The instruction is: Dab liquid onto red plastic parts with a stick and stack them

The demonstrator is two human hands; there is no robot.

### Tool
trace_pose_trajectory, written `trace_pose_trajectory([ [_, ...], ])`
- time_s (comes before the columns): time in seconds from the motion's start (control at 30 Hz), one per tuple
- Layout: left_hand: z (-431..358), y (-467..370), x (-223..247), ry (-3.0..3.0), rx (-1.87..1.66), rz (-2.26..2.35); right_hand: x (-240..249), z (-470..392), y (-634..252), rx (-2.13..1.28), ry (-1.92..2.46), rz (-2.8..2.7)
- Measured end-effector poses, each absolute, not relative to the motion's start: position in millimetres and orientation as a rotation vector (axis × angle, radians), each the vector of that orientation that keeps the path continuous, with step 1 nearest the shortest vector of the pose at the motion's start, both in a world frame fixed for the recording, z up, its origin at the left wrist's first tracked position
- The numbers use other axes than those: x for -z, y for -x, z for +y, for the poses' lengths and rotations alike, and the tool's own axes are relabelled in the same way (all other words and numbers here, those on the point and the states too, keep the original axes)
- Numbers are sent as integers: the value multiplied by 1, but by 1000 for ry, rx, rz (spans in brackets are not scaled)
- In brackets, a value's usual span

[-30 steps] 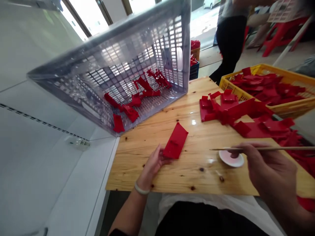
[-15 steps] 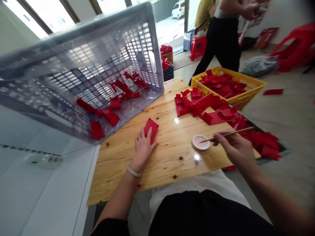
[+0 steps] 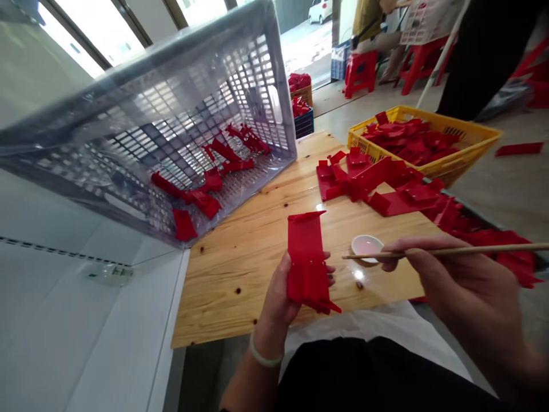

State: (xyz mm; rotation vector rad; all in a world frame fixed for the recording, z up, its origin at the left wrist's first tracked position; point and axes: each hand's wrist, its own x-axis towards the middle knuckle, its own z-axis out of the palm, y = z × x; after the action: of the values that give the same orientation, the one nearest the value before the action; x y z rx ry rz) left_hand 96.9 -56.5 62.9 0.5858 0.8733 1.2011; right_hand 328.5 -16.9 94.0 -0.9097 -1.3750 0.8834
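My left hand [image 3: 278, 292] is closed round a red plastic part [image 3: 306, 254], a flat panel with raised ends, held up above the wooden table [image 3: 223, 269]. Fingertips show along the part's right side. Between the fingers of my right hand [image 3: 454, 286] is a thin wooden stick [image 3: 484, 250], its tip pointing left toward the red part but apart from it; whether it ends in bristles I cannot tell. Just behind the stick sits a small white dish [image 3: 366, 246] with a pale pinkish content.
A grey crate [image 3: 283, 103] lined with clear plastic lies on its side at the left, with several red parts inside. Loose red parts [image 3: 369, 177] pile up at the table's far right. Beyond stands a yellow crate [image 3: 476, 140] of red parts. Other people are near red stools [image 3: 360, 71].
My left hand has lifted the red part off the table and brought it nearer and to the right. The stick's tip has come out of the dish. A person behind has moved right.
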Motion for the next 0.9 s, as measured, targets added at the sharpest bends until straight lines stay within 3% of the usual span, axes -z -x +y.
trace_pose_trajectory([
  [0.5,-73,-105,-68,-775,-1345,1069,-95,-10,-300,-714,733,-1776],
  [0.9,-70,-105,-67,-848,-1330,1037,-92,-7,-302,-714,732,-1754],
])
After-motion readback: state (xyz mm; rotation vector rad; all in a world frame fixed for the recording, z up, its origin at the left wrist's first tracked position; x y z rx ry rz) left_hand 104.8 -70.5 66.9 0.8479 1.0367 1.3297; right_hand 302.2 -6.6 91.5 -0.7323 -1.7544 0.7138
